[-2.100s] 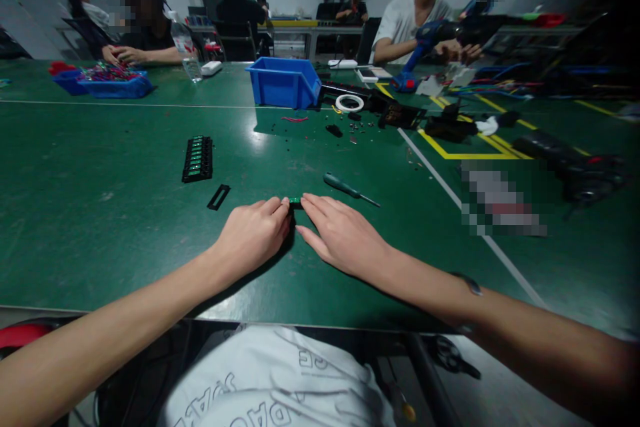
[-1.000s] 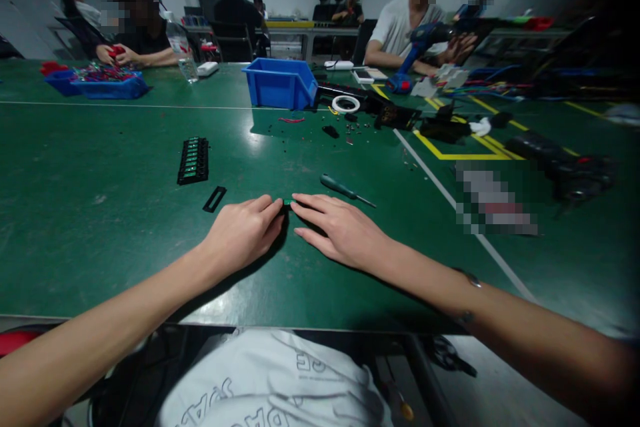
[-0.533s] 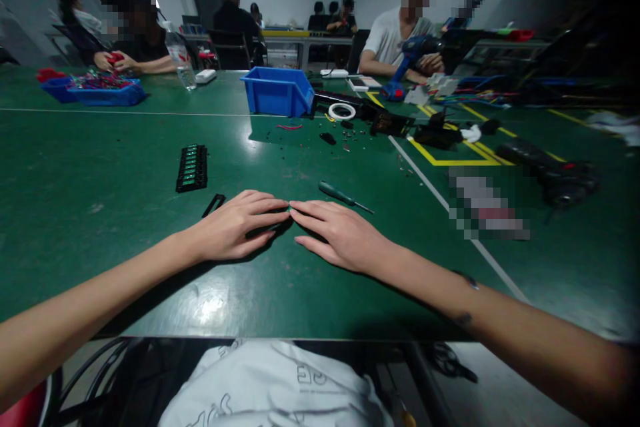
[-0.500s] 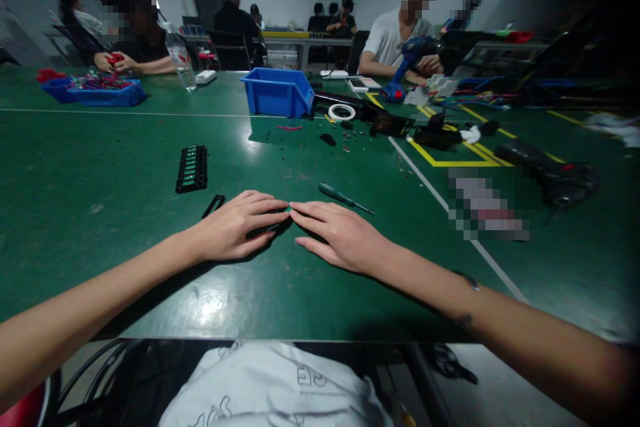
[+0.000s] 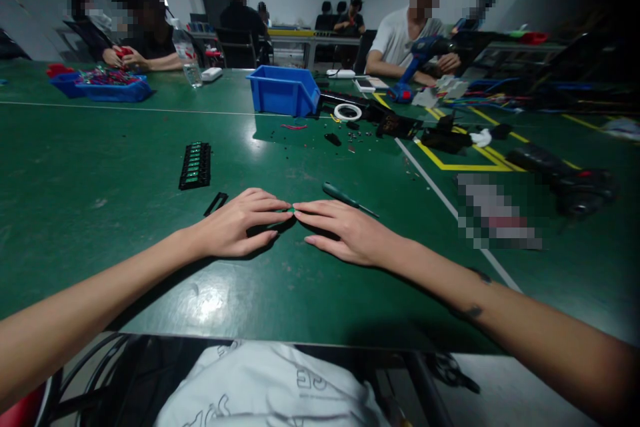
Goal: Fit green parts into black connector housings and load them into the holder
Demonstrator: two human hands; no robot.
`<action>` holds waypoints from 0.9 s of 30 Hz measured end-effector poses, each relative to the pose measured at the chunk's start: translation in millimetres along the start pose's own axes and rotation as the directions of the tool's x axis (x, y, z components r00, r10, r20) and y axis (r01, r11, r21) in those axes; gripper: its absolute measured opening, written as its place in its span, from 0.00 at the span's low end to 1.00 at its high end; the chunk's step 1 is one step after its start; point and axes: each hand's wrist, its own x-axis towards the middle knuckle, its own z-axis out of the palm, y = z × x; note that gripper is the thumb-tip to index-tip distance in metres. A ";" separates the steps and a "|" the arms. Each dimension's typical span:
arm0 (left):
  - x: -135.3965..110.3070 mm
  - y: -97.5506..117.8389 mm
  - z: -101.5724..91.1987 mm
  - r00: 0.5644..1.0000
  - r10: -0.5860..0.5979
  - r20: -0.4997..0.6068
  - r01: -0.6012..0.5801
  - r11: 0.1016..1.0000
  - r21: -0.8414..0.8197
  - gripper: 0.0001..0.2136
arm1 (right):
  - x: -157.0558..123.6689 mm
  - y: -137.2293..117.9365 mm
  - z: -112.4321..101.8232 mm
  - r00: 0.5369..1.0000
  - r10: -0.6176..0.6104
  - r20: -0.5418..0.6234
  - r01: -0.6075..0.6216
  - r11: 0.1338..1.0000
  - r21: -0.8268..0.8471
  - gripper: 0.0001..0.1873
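Note:
My left hand [image 5: 251, 221] rests palm down on the green table [image 5: 150, 227], fingers stretched out and holding nothing. Opposite it lies my right hand [image 5: 345, 230], also flat with its fingers extended, and the fingertips of both hands meet or nearly meet. Just beyond my right hand is a screwdriver [image 5: 343, 195] with a dark green handle, its shaft pointing right. A small black rectangular frame [image 5: 217, 203] sits by the back of my left hand, partly hidden by it. Farther left stands a black slotted rack with green strips [image 5: 195, 165].
A blue bin [image 5: 284, 91] stands ahead among loose screws and black parts. To the right lie a black power tool [image 5: 565, 180] and a blurred-out item [image 5: 495, 210]; a blue drill [image 5: 420, 67] stands farther back. A water bottle [image 5: 188, 57] is at far left. Co-workers sit opposite.
The view has shifted slightly, so the objects appear a little farther right. Both hands stay flat with fingertips together; my right thumb has drawn slightly away from the left one.

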 end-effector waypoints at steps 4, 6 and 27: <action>-0.5 0.0 0.3 1.000 0.008 -0.017 -0.008 1.000 -0.017 0.22 | 0.2 0.3 -1.5 1.000 -0.010 0.008 0.009 1.000 0.029 0.24; -0.8 0.3 0.0 1.000 0.006 -0.010 -0.007 1.000 -0.020 0.22 | 0.7 0.1 -2.1 1.000 -0.016 0.017 0.016 0.999 0.044 0.24; -0.2 3.7 2.0 1.000 -0.009 0.000 0.009 1.000 -0.017 0.22 | 1.9 5.4 0.2 1.000 0.015 0.020 -0.017 0.997 0.078 0.23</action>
